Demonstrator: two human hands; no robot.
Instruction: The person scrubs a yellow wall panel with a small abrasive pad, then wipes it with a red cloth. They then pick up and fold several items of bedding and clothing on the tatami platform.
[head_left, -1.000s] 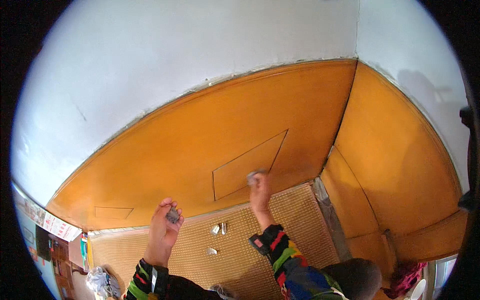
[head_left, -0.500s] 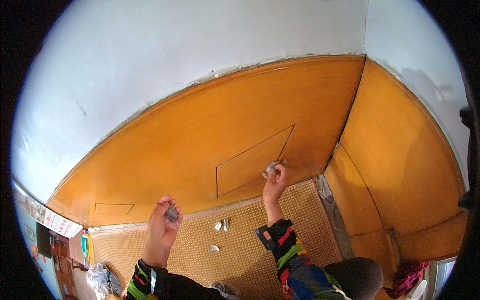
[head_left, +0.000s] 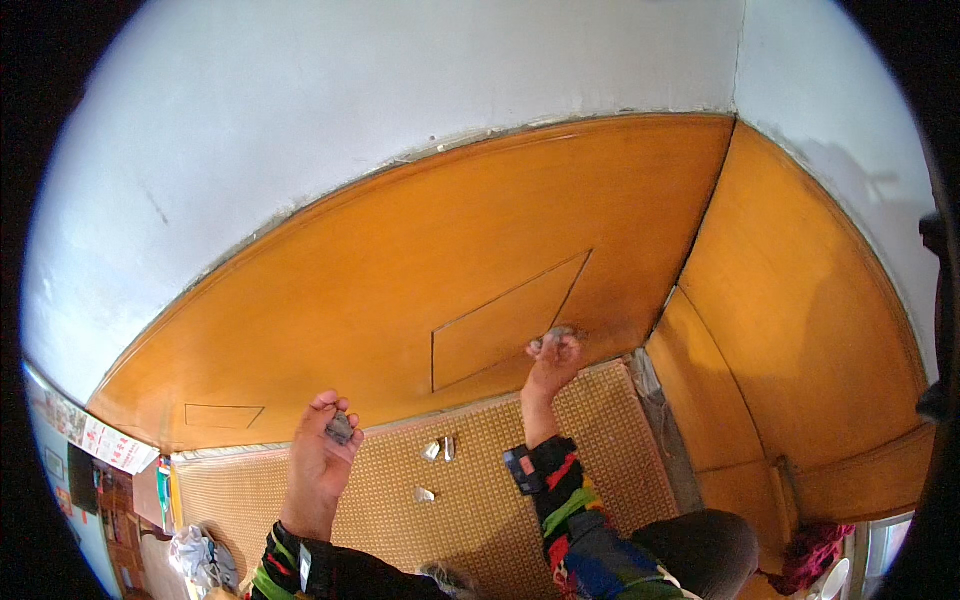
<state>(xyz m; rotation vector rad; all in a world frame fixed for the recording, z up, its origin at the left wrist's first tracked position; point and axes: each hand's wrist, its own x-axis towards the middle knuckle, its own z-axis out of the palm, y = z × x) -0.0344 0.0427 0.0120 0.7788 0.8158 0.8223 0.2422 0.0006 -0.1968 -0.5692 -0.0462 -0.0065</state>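
Observation:
My left hand [head_left: 316,475] is raised above the woven mat, palm up. Its curled fingers hold a small dark grey lump [head_left: 340,428], too small to identify. Farther right, my right hand [head_left: 553,372] is closed round a crumpled grey piece [head_left: 562,331], mostly covered by the fingers. That hand is by the lower right part of an outlined four-sided shape on the orange-brown wooden panel [head_left: 400,270]; I cannot tell whether it touches the wood. On the mat between my arms lie a few small shiny silvery pieces [head_left: 431,451].
The woven tan mat [head_left: 390,530] spreads below the panel. A second wooden panel [head_left: 800,330] meets the first at a corner on the right, under a white wall [head_left: 400,80]. White bags [head_left: 200,556] stand at the lower left, and dark red cloth [head_left: 815,555] lies at the lower right.
My right hand has turned slightly and lowered a little, keeping the crumpled grey piece. My left hand stays nearly in place with its lump.

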